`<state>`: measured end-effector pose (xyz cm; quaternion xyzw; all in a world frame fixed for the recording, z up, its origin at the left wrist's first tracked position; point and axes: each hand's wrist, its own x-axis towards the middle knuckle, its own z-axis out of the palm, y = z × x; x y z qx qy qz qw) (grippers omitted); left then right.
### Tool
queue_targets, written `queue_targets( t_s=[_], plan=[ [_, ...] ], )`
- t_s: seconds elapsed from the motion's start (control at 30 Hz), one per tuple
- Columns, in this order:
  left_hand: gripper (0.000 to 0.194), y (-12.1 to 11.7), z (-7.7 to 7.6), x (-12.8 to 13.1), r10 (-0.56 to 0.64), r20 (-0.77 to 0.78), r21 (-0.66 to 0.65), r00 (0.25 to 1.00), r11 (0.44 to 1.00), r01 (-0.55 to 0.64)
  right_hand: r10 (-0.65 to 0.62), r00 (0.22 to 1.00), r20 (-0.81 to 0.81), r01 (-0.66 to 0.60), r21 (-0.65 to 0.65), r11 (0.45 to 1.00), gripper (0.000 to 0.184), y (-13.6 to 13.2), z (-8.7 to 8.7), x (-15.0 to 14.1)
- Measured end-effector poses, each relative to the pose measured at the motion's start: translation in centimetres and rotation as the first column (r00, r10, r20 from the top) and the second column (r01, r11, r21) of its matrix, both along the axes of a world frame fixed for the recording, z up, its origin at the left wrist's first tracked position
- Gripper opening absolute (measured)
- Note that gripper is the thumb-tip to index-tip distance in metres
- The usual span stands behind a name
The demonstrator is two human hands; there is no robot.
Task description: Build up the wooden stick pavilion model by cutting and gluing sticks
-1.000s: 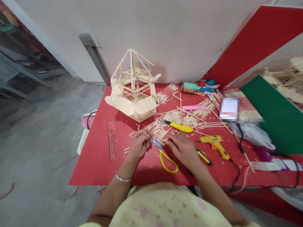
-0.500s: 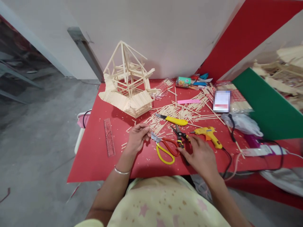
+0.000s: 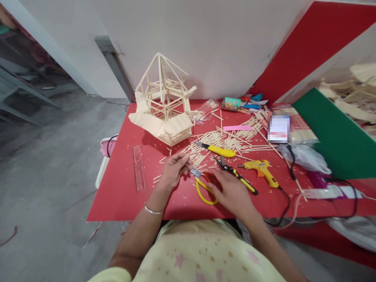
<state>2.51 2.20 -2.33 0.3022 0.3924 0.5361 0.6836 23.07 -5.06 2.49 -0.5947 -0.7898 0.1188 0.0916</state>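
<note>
My left hand (image 3: 174,171) is closed in a pinch at the blade end of the scissors (image 3: 202,192), which have one yellow and one red handle. What lies between its fingertips is too small to make out. Over the red handle reaches my right hand (image 3: 232,190), fingers stretched out and partly covering it; I see no firm grip. Black and yellow pliers (image 3: 242,181) lie just right of that hand. A yellow utility knife (image 3: 220,150) rests on loose wooden sticks (image 3: 210,140) beyond both hands.
A stick-built house model (image 3: 163,125) stands at the back left. A clear ruler (image 3: 139,168) lies left of my hands. To the right are a yellow glue gun (image 3: 263,171) with its cord, a phone (image 3: 279,128), a plastic bag (image 3: 305,157) and a green board (image 3: 337,135).
My right hand has left the pliers and moved left to the scissors' handles. The pliers now lie slanted on the table. My left hand stays by the blades.
</note>
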Motion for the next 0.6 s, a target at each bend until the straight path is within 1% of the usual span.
queue_targets(
  t_s=[0.07,0.13,0.23,0.3,0.37,0.53,0.6],
  plan=[
    [0.030,0.1,0.0,-0.2,0.025,-0.001,0.009,1.000,1.000,-0.025,0.053,0.995,0.079,-0.049,-0.057,0.997,0.043,0.4,-0.7,-1.6],
    [0.029,0.1,0.0,-0.4,0.060,0.006,0.016,0.998,0.998,-0.061,0.058,0.986,0.155,-0.048,-0.066,0.997,0.049,0.6,-1.9,-2.5],
    [0.029,0.2,0.0,-0.6,0.100,0.006,0.031,0.995,0.994,-0.101,0.035,0.975,0.222,-0.019,-0.072,0.997,0.060,0.7,-3.7,-2.7],
    [0.029,0.2,-0.1,-0.6,0.115,-0.010,0.034,0.993,0.993,-0.114,0.024,0.967,0.253,-0.001,-0.093,0.996,0.066,0.6,-4.2,-2.4],
    [0.030,0.1,0.0,-0.5,0.128,-0.026,0.034,0.991,0.991,-0.127,0.018,0.960,0.281,0.016,-0.119,0.993,0.068,0.3,-4.1,-2.2],
    [0.028,-0.2,0.6,-0.3,0.166,-0.018,0.058,0.986,0.985,-0.165,0.004,0.944,0.331,0.060,-0.182,0.981,0.062,-0.3,-2.6,-2.2],
    [0.027,-0.2,0.7,-0.4,0.172,-0.033,0.073,0.985,0.983,-0.169,-0.007,0.942,0.336,0.081,-0.207,0.975,0.062,-0.5,-2.3,-2.2]
  ],
)
